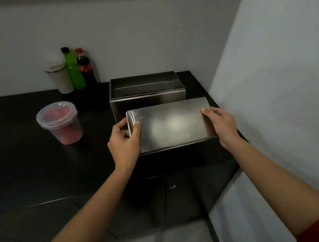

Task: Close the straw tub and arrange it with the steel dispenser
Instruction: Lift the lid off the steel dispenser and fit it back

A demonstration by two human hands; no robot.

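Above black counter (28,157), steel lid (171,125) lengthwise left-right between both hands.

Silver steel dispenser (147,90), red straws in clear tub (60,123), black counter (28,157).

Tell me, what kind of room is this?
Probably a small drinks or snack corner: a dark counter with cupboards below, soda bottles by the wall, a straw tub, and a steel dispenser.

Bare counter (18,158) lies open along its front-left edge — the steel dispenser (147,94) fills the back-right corner, bottles (80,70) farther left along the back edge.
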